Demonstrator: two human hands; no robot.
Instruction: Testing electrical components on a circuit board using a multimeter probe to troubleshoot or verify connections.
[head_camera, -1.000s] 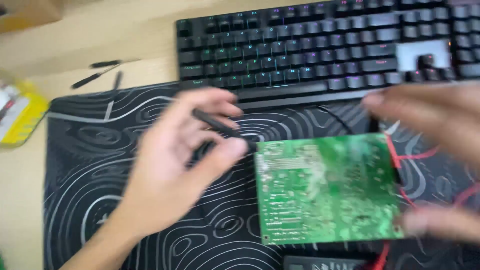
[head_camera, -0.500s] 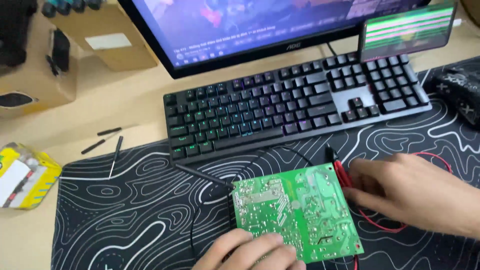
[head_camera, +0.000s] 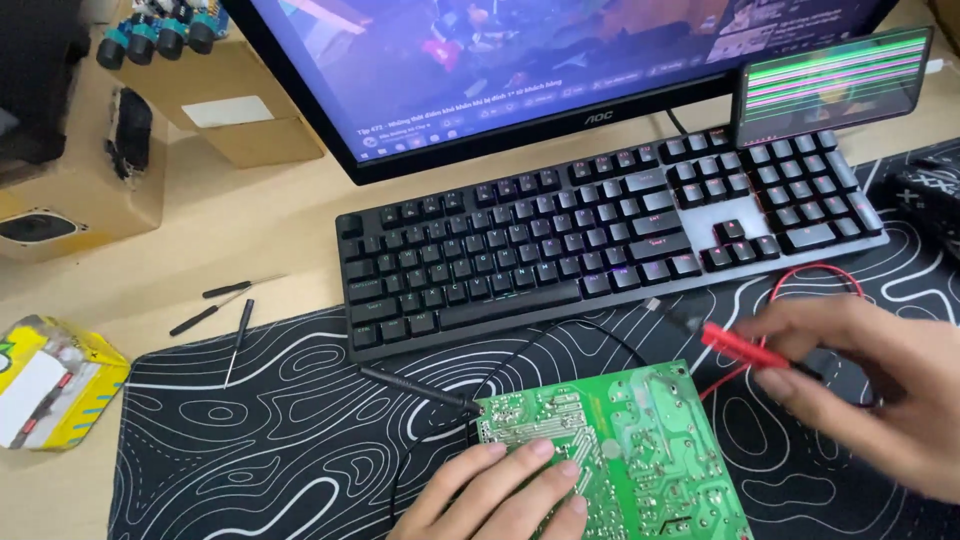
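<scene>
A green circuit board (head_camera: 640, 450) lies solder side up on the black patterned desk mat (head_camera: 250, 440). My left hand (head_camera: 490, 495) rests flat on the board's near left part, fingers spread. A black test probe (head_camera: 415, 388) with a thin black lead lies on the mat, its tip at the board's far left corner. My right hand (head_camera: 880, 385) hovers right of the board and pinches a red test probe (head_camera: 745, 347), which points left above the board's far right corner. Its red lead (head_camera: 810, 275) loops toward the keyboard.
A black backlit keyboard (head_camera: 600, 240) sits behind the mat, with a monitor (head_camera: 520, 70) and a small propped screen (head_camera: 830, 85) beyond. Small screwdrivers (head_camera: 225, 315) lie left on the wooden desk. A yellow packet (head_camera: 50, 380) and cardboard boxes (head_camera: 150, 130) stand at the left.
The view has tilted up from the mat to take in the monitor. My left hand let go of the black probe and came down on the board. My right hand picked up the red probe.
</scene>
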